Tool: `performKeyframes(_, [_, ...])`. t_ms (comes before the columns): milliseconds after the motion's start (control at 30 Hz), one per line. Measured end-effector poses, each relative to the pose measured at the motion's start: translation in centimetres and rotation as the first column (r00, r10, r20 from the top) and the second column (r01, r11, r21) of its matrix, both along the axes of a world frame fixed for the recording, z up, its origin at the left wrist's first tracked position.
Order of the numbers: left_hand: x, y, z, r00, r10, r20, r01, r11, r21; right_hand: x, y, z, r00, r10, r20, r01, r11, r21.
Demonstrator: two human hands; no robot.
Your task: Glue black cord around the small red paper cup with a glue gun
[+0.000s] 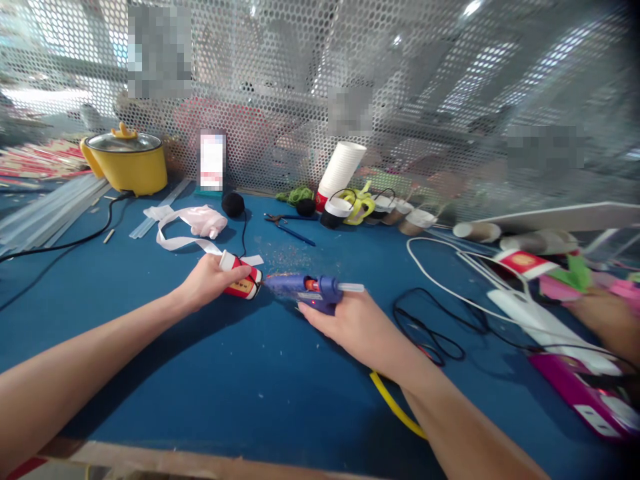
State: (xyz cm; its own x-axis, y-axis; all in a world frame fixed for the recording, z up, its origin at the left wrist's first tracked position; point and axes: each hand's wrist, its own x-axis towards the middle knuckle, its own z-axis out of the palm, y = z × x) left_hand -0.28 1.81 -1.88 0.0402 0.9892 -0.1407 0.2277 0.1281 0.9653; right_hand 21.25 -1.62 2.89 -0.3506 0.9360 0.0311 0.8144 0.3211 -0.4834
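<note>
Two hands meet near the middle of the blue table (150,373): the left hand (210,280) is wrapped around a small red and white paper tube (241,279) lying on its side, fingers closed over the top, and the right hand (350,323) is clasped on a blue glue gun (313,290) whose nozzle points at the tube's end, close enough that I cannot tell whether it touches. That tube looks light and thin-walled, likely to crush under a hard squeeze, so a gentle grip around the barrel away from the glued end seems the sound place to hold it. By contrast the gun looks stiff plastic with some weight, best held by its handle, since the tip is probably hot; a clear glue stick (351,287) pokes out of its back. A white ribbon (175,237) runs from the tube toward a pink cloth bundle (203,220), limp and easily snagged. Farther off stand a yellow pot (127,163), a stack of white cups (340,167), blue scissors (290,227) and a white power strip (545,330), with black cable (425,330) looped between; another person's hand (607,320) rests at the right edge
</note>
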Motion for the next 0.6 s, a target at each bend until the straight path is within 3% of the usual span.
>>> performKeyframes(200, [0.1,0.1,-0.1,1.000,0.017,-0.006,-0.017,1.000,-0.009,0.0,0.0,0.2,1.000,-0.012,-0.028,0.012,1.000,-0.018])
performKeyframes(433, [-0.1,0.3,-0.9,0.998,-0.057,0.034,0.056,0.998,0.017,-0.2,1.0,0.0,0.997,-0.054,-0.053,0.057,0.996,0.064])
performKeyframes(600, [0.0,0.2,-0.8,0.999,-0.047,0.009,0.047,0.999,0.027,-0.2,1.8,-0.6,0.998,-0.030,-0.054,0.036,0.994,0.101])
